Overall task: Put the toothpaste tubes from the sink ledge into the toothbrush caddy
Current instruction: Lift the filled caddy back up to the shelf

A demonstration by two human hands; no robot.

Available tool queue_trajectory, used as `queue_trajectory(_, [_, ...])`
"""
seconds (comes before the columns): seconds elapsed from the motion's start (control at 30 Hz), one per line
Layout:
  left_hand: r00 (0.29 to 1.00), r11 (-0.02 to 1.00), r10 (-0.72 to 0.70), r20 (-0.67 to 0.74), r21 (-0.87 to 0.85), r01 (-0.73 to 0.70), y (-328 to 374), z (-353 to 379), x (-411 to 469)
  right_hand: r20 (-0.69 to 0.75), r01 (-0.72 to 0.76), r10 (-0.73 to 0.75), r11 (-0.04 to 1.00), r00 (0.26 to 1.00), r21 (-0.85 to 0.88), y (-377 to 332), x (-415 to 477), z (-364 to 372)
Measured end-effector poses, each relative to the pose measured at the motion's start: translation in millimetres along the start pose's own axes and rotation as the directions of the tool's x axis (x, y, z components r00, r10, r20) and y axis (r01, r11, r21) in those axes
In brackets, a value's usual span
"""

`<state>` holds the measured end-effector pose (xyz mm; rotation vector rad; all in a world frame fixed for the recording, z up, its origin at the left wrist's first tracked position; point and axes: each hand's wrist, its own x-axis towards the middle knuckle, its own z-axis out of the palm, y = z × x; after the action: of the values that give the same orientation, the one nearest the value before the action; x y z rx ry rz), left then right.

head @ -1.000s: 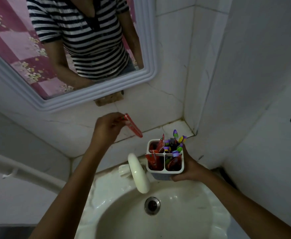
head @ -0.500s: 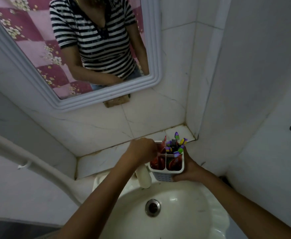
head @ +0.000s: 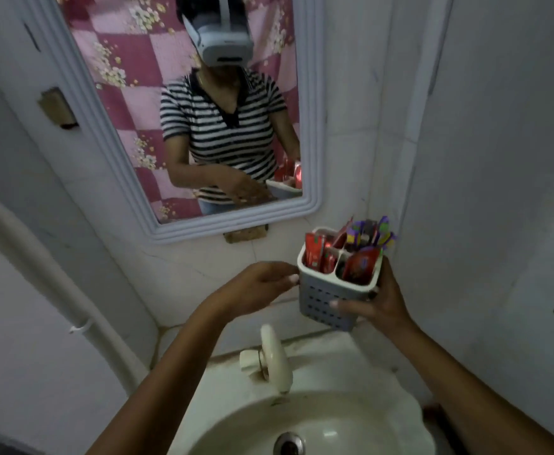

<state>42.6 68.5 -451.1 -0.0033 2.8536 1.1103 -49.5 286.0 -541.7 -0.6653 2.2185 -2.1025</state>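
So the toothbrush caddy (head: 336, 284) is up in the air over the sink (head: 318, 421), right hand (head: 372, 302) wrapped around its side and base. Left hand (head: 262, 284) has its fingertips on the caddy's left rim, holding nothing else. Red toothpaste tubes (head: 315, 256) stand in the compartments next to purple-handled toothbrushes (head: 372, 233). The faucet (head: 274, 356) sits right below, mirror (head: 183, 110) behind.

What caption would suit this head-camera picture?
Right hand holds a caddy of red toothpaste tubes above the sink; left hand touches its side.
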Motion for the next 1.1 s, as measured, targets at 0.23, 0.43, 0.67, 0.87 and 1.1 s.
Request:
queue_trajectory(0.23, [0.846,0.876,0.372,-0.383,-0.155,-0.456,131,-121,-27,-0.173,0.399,-0.377,0.909,0.91,0.118,-213,80,-24])
queue_trajectory(0.43, [0.228,0.651,0.745,-0.627,0.757,-0.049,236,-256,-46,-0.223,0.636,-0.597,0.744,0.771,0.206,-421,120,-47])
queue_trajectory(0.67, [0.277,0.523,0.721,-0.635,0.761,0.383,271,-367,-17,-0.518,0.637,-0.563,0.77,0.644,-0.045,-592,167,-40])
queue_trajectory(0.87, [0.367,0.475,0.692,-0.621,0.776,0.415,245,-397,-3,-0.648,0.492,-0.481,0.851,0.59,-0.185,-638,216,-13])
queue_trajectory(1.1, [0.421,0.445,0.704,-0.572,0.817,0.366,246,-410,-5,-0.7,0.381,-0.472,0.875,0.536,-0.299,-607,272,-2])
